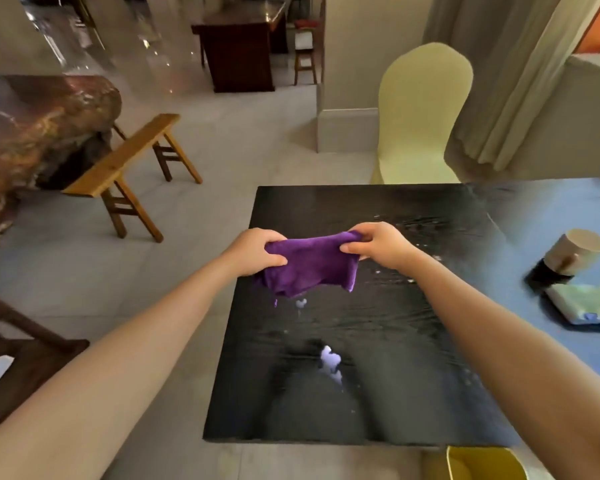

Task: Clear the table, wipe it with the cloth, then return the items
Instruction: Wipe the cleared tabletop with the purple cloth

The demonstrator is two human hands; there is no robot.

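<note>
Purple cloth (pixel 310 263) held over the dark wet tabletop (pixel 378 403), stretched between both hands, grip of left hand (pixel 257 252) clamped on its left corner, grip of right hand (pixel 378 245) clamped on its right corner, cup (pixel 575 252) and green packet (pixel 586 304) placed at the far right.

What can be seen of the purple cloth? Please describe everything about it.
The purple cloth looks soft and plush, like microfibre. It is bunched and creased, held up between both hands: the left hand grips its upper left edge, the right hand pinches its upper right corner. Its lower part hangs loose over the dark table. A small strand dangles from its lower left corner. Whether it touches the table is unclear.
</note>
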